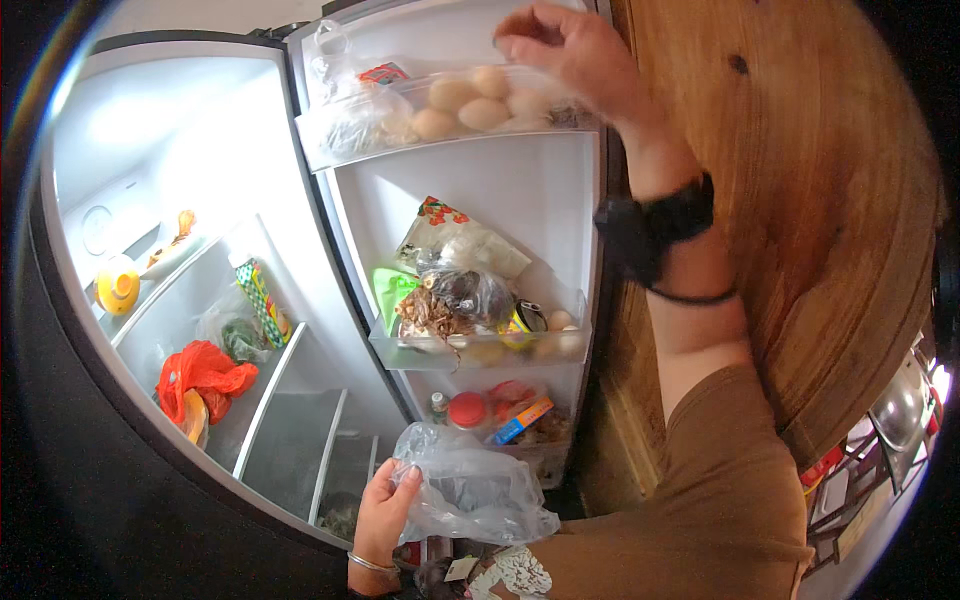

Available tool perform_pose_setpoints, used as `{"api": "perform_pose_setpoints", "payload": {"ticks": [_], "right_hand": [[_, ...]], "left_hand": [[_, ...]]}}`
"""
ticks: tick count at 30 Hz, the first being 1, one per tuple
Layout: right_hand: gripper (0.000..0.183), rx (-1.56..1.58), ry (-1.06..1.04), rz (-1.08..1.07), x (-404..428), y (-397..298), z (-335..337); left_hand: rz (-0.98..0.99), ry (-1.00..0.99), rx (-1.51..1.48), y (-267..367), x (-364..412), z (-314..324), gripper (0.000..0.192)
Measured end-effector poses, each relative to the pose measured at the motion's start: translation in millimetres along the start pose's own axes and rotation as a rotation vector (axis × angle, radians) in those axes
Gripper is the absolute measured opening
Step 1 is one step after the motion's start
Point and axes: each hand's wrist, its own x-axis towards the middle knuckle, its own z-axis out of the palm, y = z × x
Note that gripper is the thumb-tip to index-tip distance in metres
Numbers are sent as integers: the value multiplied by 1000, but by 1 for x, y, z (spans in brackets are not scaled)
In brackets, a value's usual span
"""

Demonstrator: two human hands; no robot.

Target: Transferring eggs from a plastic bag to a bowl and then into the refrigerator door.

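Observation:
A thin transparent plastic bag (480,480) hangs from my left hand (386,499), pinched between thumb and fingers in front of the lower door shelf. My right hand (574,56) is raised over the right end of the top door shelf (450,142). It is blurred, its fingers curved and apart from the thumb, with nothing visible in them. Several eggs (484,112) rest in that shelf, beside a knotted plastic bag (352,112) and a small red packet (384,73). The fridge door stands wide open.
The middle door shelf (480,352) holds wrapped food, an opened can (525,322) and more eggs. Below are a red-lidded jar (466,409) and a blue-orange box (523,421). Inside the fridge (292,420) lies a red plastic bag (202,375). A round wooden tabletop (787,150) borders the door.

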Motion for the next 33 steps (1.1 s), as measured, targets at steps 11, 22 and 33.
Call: {"api": "perform_pose_setpoints", "payload": {"ticks": [11,22,33], "right_hand": [[35,-224,-415,280,73,94,39],[33,101,-623,663,84,135,43],[21,21,-224,229,22,49,39]], "left_hand": [[19,29,23,-4,0,-7,16],[-28,51,120,-4,5,-14,16],[-42,75,135,-12,15,-24,16]]}}
